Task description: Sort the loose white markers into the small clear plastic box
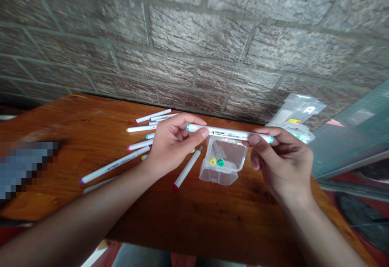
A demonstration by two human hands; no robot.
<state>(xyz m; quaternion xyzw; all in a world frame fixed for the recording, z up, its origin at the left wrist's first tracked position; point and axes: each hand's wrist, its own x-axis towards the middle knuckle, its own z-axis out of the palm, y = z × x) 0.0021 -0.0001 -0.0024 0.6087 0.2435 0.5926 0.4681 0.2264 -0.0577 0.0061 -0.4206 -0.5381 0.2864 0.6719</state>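
Note:
A white marker (226, 132) with light-blue ends is held level above the table, its printed side facing me. My left hand (173, 141) pinches its left end between thumb and fingers. At the other end, my right hand (282, 157) grips it the same way. Below the marker stands a clear plastic case (219, 174) with its lid up, holding a yellow-ended and a green-ended marker. Beside the case lies a white marker with a red end (187, 169). More markers lie under and left of my left hand, partly hidden by it, among them a purple-ended one (115, 165).
The wooden table (188, 222) runs along a grey brick wall (200, 48). Clear plastic packaging (291, 115) stands at the back right against the wall. A glass panel (352, 129) borders the right side. A blurred-out patch (24, 169) covers the left edge.

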